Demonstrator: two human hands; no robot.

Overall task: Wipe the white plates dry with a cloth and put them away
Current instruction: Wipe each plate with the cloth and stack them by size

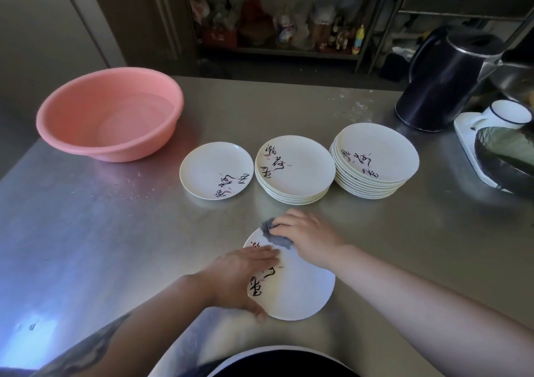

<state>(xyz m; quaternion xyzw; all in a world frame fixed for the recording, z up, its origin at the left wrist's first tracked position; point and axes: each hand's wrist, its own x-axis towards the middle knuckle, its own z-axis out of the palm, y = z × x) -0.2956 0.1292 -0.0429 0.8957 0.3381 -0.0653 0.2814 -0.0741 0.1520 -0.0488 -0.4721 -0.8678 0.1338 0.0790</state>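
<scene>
A dim kitchen with cluttered metal shelving [289,29] at the back frames a steel worktop [101,232] that fills most of the view. Near the front edge lies a white plate [300,293] with black brush lettering, flat on the worktop directly before the person. The left hand [239,278] lies on the plate's left side, its fingers [260,253] stretched out straight across the upper face while the thumb hooks round the near rim, steadying it. The right hand [306,238] sits at the plate's far edge, its fingers curled down over a crumpled grey cloth [276,236] and pressing it onto the plate's rim.

Further back stand three groups of matching plates in a row: a single plate [216,170] on the left, a short stack [294,170] just beside it in the middle, and a taller stack [375,159] touching or nearly touching that one on the right. A pink plastic basin [109,113] stands at the far left, well apart from the plates. At the far right is a dark kettle [442,81], and beside it a white mug [505,115] with a dark rim resting on a white tray [465,139], next to a dark pan [505,162].
</scene>
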